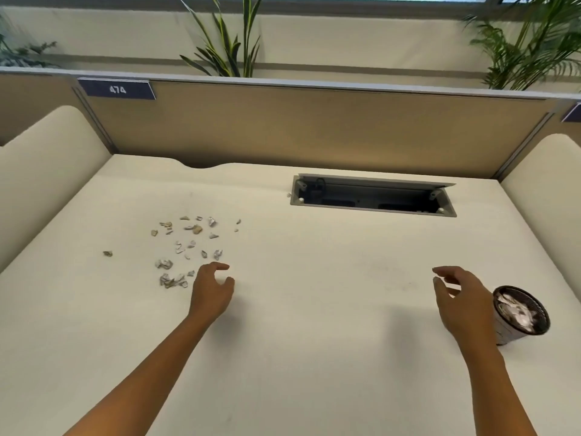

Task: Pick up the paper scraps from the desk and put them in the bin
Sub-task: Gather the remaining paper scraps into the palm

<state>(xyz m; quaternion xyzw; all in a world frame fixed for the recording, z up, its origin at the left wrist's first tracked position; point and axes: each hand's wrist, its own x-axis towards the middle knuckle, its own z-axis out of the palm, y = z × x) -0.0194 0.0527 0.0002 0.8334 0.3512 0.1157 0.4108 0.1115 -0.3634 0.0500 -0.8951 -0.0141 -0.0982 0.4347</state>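
Observation:
Several small crumpled paper scraps (185, 247) lie scattered on the left half of the white desk (314, 341). One stray scrap (107, 253) sits apart, further left. My left hand (211, 289) hovers just right of the nearest scraps, fingers loosely curled, holding nothing. A small black mesh bin (518, 314) with white paper inside stands at the desk's right side. My right hand (462, 302) is just left of the bin, fingers relaxed and empty, partly covering the bin's left wall.
An open cable hatch (372, 196) is set into the desk at the back right, with a tiny scrap (289, 194) beside its left edge. A tan partition (314, 130) closes the far side. Cream side panels flank the desk. Plants stand behind the partition.

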